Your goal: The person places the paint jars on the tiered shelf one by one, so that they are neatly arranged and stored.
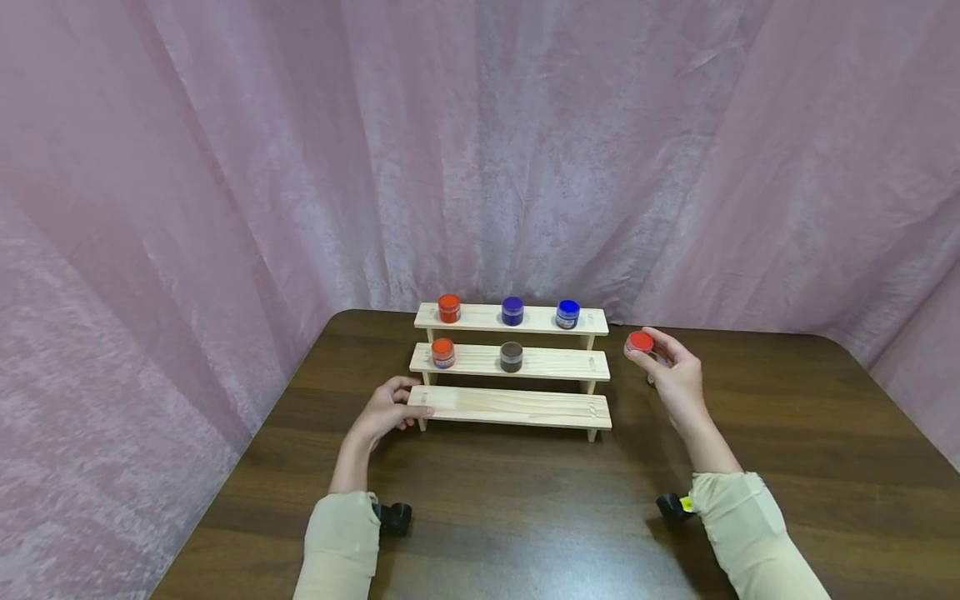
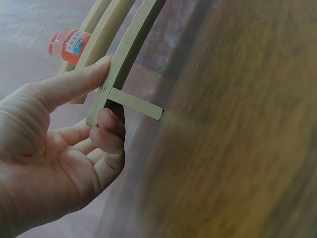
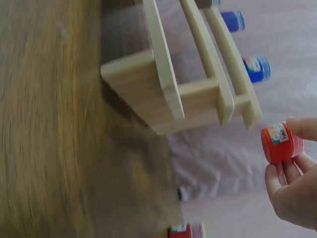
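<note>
A three-tier wooden stand (image 1: 517,405) is on the table. My left hand (image 1: 392,407) grips the left end of its lowest step, thumb on top and fingers curled below, as the left wrist view shows. To the right of the stand, my right hand (image 1: 675,379) pinches a small red paint jar (image 3: 282,143) by its sides, raised off the table. The top step bears an orange-red jar (image 1: 449,309), a purple jar (image 1: 512,312) and a blue jar (image 1: 567,315). On the middle step are another orange-red jar (image 1: 443,353) and a dark brown jar (image 1: 512,357).
Another red jar (image 3: 185,231) shows at the bottom of the right wrist view; in the head view the right hand mostly hides it. The brown wooden table (image 1: 525,508) runs back to a pink curtain (image 1: 525,167).
</note>
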The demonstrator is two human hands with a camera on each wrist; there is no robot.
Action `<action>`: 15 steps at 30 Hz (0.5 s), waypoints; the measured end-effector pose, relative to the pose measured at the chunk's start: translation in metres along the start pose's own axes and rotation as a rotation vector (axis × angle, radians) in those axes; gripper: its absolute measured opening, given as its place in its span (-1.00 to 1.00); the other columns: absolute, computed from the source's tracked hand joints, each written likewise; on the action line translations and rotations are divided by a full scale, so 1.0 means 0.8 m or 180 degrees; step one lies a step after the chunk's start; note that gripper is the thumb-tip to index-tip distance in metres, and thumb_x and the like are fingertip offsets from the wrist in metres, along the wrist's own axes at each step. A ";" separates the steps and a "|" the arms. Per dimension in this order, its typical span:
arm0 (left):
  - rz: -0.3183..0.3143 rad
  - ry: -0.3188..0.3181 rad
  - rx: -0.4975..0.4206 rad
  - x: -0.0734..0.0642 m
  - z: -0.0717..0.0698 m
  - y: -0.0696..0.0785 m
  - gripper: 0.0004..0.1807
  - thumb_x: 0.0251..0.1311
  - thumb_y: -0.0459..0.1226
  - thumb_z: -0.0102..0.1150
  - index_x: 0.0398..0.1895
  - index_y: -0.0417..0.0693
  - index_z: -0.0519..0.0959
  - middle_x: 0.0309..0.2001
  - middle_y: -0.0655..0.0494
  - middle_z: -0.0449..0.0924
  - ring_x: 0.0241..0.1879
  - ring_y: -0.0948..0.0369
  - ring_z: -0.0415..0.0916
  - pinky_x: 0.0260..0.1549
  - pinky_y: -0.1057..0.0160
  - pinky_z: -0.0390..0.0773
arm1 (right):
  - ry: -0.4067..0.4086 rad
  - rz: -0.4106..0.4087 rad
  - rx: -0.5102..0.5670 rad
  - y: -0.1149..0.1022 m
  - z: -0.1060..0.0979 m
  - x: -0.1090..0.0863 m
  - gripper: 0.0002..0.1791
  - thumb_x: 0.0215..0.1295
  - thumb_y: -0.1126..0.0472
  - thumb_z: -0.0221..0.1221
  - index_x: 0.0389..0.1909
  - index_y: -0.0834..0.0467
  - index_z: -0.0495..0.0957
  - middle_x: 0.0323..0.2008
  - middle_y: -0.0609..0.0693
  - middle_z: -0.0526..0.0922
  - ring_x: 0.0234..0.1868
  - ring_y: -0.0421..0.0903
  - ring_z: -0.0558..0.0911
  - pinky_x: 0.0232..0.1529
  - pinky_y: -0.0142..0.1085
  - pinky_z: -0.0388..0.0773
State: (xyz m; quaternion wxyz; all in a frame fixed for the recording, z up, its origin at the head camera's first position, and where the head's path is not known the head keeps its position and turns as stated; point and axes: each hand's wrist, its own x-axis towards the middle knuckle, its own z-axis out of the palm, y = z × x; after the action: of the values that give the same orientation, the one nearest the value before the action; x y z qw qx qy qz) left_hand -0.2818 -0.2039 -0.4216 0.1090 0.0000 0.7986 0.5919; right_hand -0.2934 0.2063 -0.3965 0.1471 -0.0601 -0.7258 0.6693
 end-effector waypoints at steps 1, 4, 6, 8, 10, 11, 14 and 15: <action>-0.0001 0.0006 -0.0008 0.003 -0.001 -0.004 -0.34 0.08 -0.42 0.32 0.25 -0.43 0.31 -0.46 0.16 0.51 -0.51 0.23 0.41 -0.49 0.32 0.43 | -0.0057 -0.0054 -0.0002 -0.001 0.004 -0.001 -0.43 0.18 0.34 0.32 0.24 0.26 0.45 -0.33 -0.49 0.60 -0.27 -0.51 0.56 -0.33 -0.66 0.45; -0.0005 0.0035 -0.0021 0.014 -0.002 -0.018 -0.33 0.07 -0.39 0.35 0.26 -0.39 0.31 -0.45 0.18 0.51 -0.51 0.24 0.41 -0.51 0.32 0.42 | -0.0268 -0.0188 -0.0046 -0.003 0.015 -0.004 -0.39 0.20 0.35 0.30 0.28 0.34 0.38 -0.30 -0.47 0.58 -0.20 -0.54 0.57 -0.17 -0.69 0.48; -0.0003 0.0051 -0.0014 0.020 -0.002 -0.027 -0.31 0.07 -0.38 0.36 0.27 -0.36 0.31 -0.44 0.18 0.52 -0.51 0.25 0.41 -0.52 0.32 0.42 | -0.0367 -0.0242 -0.0136 -0.005 0.020 -0.005 -0.39 0.22 0.33 0.30 0.29 0.36 0.37 -0.27 -0.47 0.56 -0.18 -0.57 0.56 -0.12 -0.70 0.48; 0.0009 0.0063 -0.0001 0.024 -0.001 -0.033 -0.31 0.07 -0.37 0.37 0.27 -0.33 0.31 -0.43 0.18 0.53 -0.52 0.26 0.41 -0.53 0.34 0.41 | -0.0449 -0.0264 -0.0187 -0.006 0.025 -0.006 -0.40 0.23 0.32 0.29 0.29 0.36 0.37 -0.25 -0.46 0.54 -0.17 -0.60 0.56 -0.10 -0.70 0.48; 0.0022 0.0074 0.0010 0.027 -0.001 -0.035 -0.32 0.07 -0.37 0.37 0.27 -0.32 0.32 -0.43 0.17 0.53 -0.53 0.27 0.41 -0.53 0.35 0.41 | -0.0510 -0.0277 -0.0208 -0.008 0.029 -0.007 -0.41 0.24 0.32 0.28 0.28 0.36 0.38 -0.22 -0.41 0.54 -0.16 -0.60 0.56 -0.09 -0.69 0.48; 0.0025 0.0081 0.0008 0.027 0.000 -0.035 -0.32 0.07 -0.37 0.37 0.26 -0.32 0.33 -0.43 0.17 0.53 -0.53 0.27 0.41 -0.53 0.35 0.41 | -0.0532 -0.0274 -0.0209 -0.008 0.031 -0.007 -0.42 0.24 0.32 0.28 0.27 0.36 0.39 -0.20 -0.37 0.55 -0.16 -0.59 0.56 -0.09 -0.69 0.49; 0.0018 0.0101 0.0015 0.026 0.001 -0.034 -0.34 0.06 -0.37 0.38 0.25 -0.31 0.34 -0.44 0.16 0.52 -0.54 0.27 0.41 -0.53 0.35 0.41 | -0.0604 -0.0232 -0.0205 -0.009 0.038 -0.009 -0.42 0.25 0.32 0.27 0.28 0.36 0.38 -0.10 -0.19 0.58 -0.15 -0.58 0.56 -0.10 -0.68 0.50; 0.0007 0.0106 0.0013 0.026 0.001 -0.034 -0.34 0.06 -0.37 0.38 0.24 -0.31 0.35 -0.44 0.16 0.52 -0.54 0.27 0.41 -0.53 0.35 0.41 | -0.0616 -0.0212 -0.0200 -0.009 0.040 -0.010 -0.41 0.25 0.32 0.27 0.28 0.36 0.37 -0.05 -0.12 0.59 -0.15 -0.58 0.56 -0.10 -0.68 0.50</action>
State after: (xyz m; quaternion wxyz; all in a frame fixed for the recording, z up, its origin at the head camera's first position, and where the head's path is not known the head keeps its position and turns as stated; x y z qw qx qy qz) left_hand -0.2981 -0.2088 -0.4510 0.0951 -0.0088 0.8015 0.5904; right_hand -0.2945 0.1725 -0.3920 0.0965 0.0243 -0.7588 0.6437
